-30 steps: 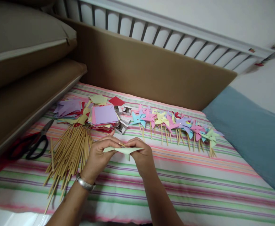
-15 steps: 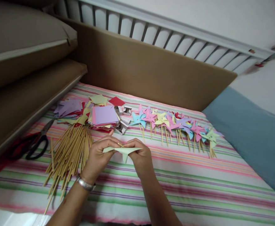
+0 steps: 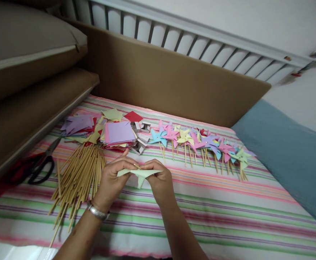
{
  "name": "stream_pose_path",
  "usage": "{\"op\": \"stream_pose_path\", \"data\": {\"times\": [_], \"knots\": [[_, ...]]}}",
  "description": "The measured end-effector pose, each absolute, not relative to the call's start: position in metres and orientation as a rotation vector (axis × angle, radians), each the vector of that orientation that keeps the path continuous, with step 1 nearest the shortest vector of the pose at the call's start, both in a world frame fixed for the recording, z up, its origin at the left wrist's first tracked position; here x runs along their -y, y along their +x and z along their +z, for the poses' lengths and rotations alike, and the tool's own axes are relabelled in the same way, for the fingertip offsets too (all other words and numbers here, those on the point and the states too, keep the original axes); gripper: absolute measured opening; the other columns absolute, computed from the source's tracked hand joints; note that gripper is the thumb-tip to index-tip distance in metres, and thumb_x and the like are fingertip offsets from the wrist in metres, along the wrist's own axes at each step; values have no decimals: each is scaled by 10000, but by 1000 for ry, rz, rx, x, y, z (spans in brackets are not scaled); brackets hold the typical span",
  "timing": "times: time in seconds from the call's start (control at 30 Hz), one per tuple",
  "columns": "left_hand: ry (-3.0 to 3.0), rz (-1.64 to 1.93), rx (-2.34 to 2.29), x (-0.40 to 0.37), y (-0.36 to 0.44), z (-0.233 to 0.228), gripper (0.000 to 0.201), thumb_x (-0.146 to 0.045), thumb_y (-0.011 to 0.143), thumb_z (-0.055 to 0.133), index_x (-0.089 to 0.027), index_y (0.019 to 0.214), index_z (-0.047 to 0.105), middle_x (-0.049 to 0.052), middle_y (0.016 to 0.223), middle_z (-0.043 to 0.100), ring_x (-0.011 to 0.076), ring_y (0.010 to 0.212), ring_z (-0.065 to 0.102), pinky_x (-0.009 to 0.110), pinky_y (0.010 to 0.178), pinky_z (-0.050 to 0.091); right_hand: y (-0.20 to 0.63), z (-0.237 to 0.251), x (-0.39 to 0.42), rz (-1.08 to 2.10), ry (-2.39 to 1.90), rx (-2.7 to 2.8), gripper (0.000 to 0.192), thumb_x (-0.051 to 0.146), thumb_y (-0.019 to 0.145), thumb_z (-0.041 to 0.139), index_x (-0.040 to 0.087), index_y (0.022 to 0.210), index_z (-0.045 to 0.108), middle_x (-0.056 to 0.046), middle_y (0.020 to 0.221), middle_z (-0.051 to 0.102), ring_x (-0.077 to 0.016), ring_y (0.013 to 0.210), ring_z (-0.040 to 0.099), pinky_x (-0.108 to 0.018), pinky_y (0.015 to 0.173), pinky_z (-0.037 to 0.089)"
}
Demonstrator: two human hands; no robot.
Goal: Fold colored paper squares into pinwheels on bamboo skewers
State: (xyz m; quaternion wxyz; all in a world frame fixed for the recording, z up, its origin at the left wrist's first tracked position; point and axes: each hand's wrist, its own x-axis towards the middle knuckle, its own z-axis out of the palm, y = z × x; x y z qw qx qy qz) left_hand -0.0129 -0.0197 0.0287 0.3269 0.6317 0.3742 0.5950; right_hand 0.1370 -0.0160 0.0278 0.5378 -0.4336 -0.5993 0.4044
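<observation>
One pale green paper pinwheel piece (image 3: 139, 173) is pinched between left hand (image 3: 112, 180) and right hand (image 3: 160, 180) above the striped bed (image 3: 228, 209); finished pinwheels (image 3: 201, 144) line the far edge, while sticks (image 3: 79, 173) and paper squares (image 3: 117, 131) remain unused.

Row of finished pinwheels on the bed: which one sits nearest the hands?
The blue pinwheel at the left end of the row, beside the small grey boxes. It lies just beyond the right hand; the rest trail off to the right.

Left hand (image 3: 112, 178) and right hand (image 3: 159, 180) raised together, fingertips pinched, grip closed, forearms converging.
</observation>
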Motion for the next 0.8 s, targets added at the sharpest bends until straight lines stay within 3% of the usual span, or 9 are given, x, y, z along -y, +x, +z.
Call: {"op": "stream_pose_path", "data": {"times": [0.2, 0.4, 0.67, 0.8], "knots": [[1646, 1580, -965, 19, -13, 29, 38, -195, 737, 661, -219, 734, 690, 39, 825, 707, 182, 811, 649, 438, 964, 396, 138, 29, 15, 933, -1020, 1433, 183, 82, 682, 620, 240, 715, 705, -2, 724, 632, -160, 717, 608, -281, 668, 463], [1639, 1572, -956, 19, -14, 26, 64, -172, 738, 656, -224, 758, 689, 38, 838, 695, 181, 826, 641, 388, 849, 464, 140, 32, 14, 914, -1020, 1464, 154, 109, 683, 655, 241, 730, 717, -2, 737, 647, -159, 726, 611, -276, 676, 469], [1645, 1589, -950, 19, -13, 26, 123, -130, 729, 655, -243, 755, 694, 16, 820, 697, 169, 799, 645, 409, 925, 419, 138, 30, 15, 903, -989, 1443, 146, 108, 674, 674, 243, 710, 719, 2, 701, 642, -151, 690, 612, -262, 647, 473], [1624, 1590, -955, 19, -13, 27, 123, -129, 728, 654, -244, 745, 694, 18, 815, 698, 174, 790, 646, 400, 884, 446, 138, 31, 15, 905, -984, 1444, 165, 92, 675, 663, 240, 717, 722, -5, 717, 648, -155, 714, 617, -268, 668, 474]]}}
